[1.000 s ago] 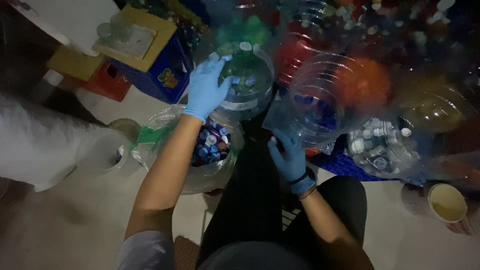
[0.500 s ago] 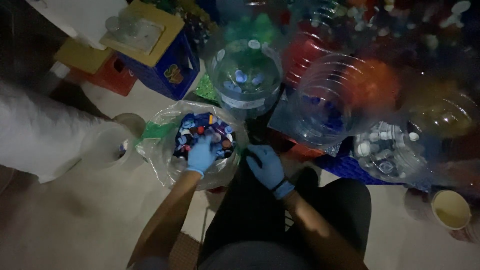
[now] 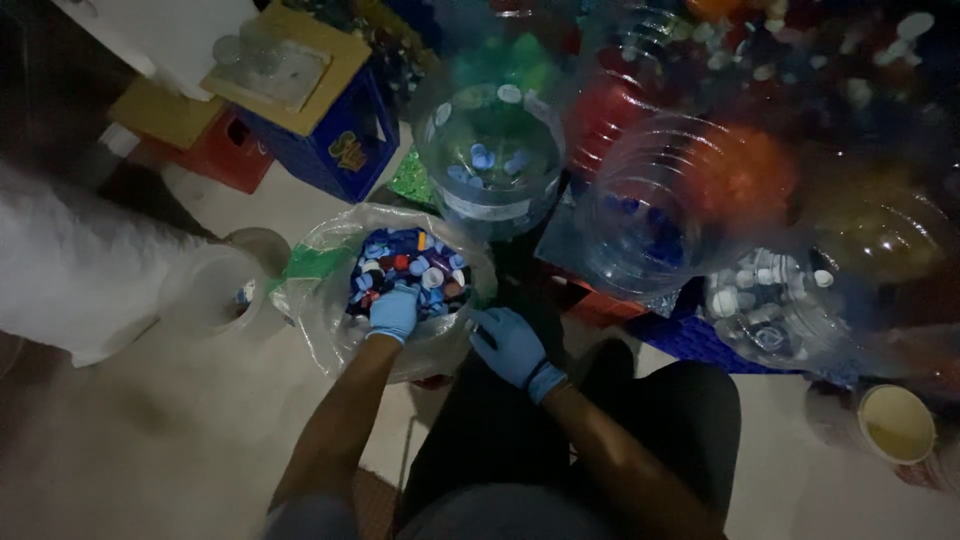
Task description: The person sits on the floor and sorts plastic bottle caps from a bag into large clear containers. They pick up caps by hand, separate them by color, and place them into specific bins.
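Observation:
Both hands wear blue gloves. My left hand reaches into a clear plastic bag full of mixed bottle caps, its fingers down among the caps; whether it grips any is hidden. My right hand rests on the bag's right rim with fingers spread. Beyond the bag stands a clear plastic jug with several blue and white caps in its bottom.
More clear jugs stand to the right: one with blue caps, one with white caps. A blue crate topped by a yellow board is at the back left. A small clear container is left; a yellow cup is right.
My left hand came down from the mouth of the jug into the bag of caps. My right hand moved left onto the bag's rim.

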